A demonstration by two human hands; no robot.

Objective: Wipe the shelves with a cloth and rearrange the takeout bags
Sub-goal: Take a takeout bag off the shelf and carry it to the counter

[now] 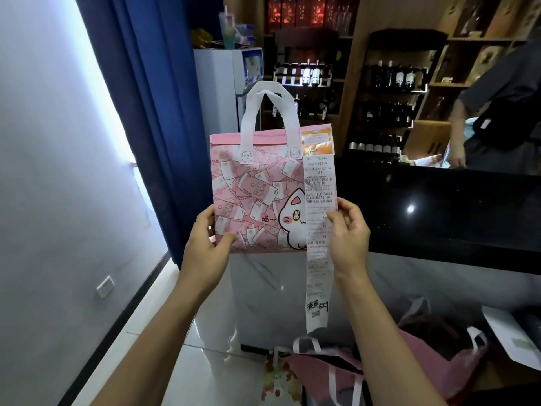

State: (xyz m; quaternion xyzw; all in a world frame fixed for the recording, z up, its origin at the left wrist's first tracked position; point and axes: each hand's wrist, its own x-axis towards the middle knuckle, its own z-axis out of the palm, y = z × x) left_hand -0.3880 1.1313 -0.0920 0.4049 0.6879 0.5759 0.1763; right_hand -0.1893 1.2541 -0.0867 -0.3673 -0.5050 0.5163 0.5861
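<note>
I hold a flat pink takeout bag point(257, 197) upright in front of me; it has white handles and a cartoon cat print. My left hand point(209, 244) pinches its lower left corner, thumb on the front. My right hand point(348, 232) grips its right edge over a long white receipt point(317, 271) that hangs down past the bag's bottom. An orange sticker point(317, 142) sits at the bag's top right corner. More pink bags point(424, 356) lie in a pile at the lower right.
A black glossy counter point(453, 218) runs across the right, with a marble-patterned front below. Wooden shelves of bottles point(389, 80) stand behind it. A person point(503, 112) stands at the far right. A blue curtain point(146, 98) and white wall are on the left.
</note>
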